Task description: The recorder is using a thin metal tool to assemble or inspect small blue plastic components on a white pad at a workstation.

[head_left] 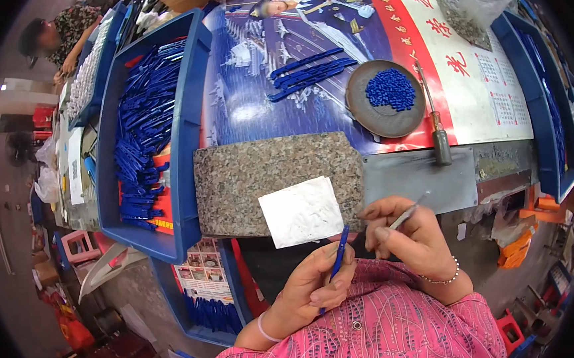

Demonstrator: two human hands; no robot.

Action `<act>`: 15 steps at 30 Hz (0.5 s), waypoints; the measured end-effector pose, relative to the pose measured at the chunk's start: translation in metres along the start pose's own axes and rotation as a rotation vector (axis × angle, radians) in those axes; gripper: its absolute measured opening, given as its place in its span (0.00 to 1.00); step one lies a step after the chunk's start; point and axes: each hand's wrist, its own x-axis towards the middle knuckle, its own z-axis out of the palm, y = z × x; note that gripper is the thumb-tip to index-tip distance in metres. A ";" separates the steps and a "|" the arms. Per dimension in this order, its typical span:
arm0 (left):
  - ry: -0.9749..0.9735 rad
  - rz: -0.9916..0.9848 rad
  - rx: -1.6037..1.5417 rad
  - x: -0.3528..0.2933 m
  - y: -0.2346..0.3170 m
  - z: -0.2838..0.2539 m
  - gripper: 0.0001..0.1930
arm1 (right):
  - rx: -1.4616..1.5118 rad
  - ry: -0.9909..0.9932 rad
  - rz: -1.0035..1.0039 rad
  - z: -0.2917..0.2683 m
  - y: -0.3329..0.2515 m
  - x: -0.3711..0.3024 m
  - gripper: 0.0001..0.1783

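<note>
My left hand [315,278] is closed around a slim blue plastic stick [339,250], shaped like a pen barrel, held tilted upright in front of my chest. Just to its right, my right hand [411,235] pinches a thin grey-white tool [409,212], whose exact kind I cannot make out. The two hands are apart. Beyond them, a folded white paper [300,210] with dark smudges lies on a speckled granite slab [233,176]. Farther back, a round brown dish [361,115] holds many small blue beads [390,90].
Several blue sticks [313,74] lie on the poster-covered table. Left stands a blue tray [183,166] heaped with similar pieces; a lower tray [238,282] holds more. A screwdriver [440,141] lies right of the dish. Another blue tray [535,115] stands far right; a person [67,38] is at the upper left.
</note>
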 end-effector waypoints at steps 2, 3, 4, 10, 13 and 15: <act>0.001 0.025 0.012 -0.004 0.003 -0.002 0.11 | -0.109 -0.103 0.101 0.005 -0.004 0.005 0.17; 0.003 0.040 0.025 -0.007 0.005 -0.004 0.11 | -0.117 -0.113 0.100 0.007 0.000 0.008 0.17; 0.007 0.056 0.035 -0.010 0.005 -0.005 0.12 | -0.206 -0.169 0.065 0.010 0.009 0.011 0.17; 0.033 0.148 -0.010 -0.025 0.008 -0.022 0.10 | -0.459 -0.262 0.082 0.033 0.007 0.023 0.21; -0.016 0.132 -0.064 -0.027 0.012 -0.029 0.10 | -0.308 -0.124 0.168 0.043 0.005 0.023 0.22; -0.060 0.128 -0.092 -0.026 0.015 -0.033 0.10 | -0.291 -0.070 0.117 0.045 0.011 0.020 0.22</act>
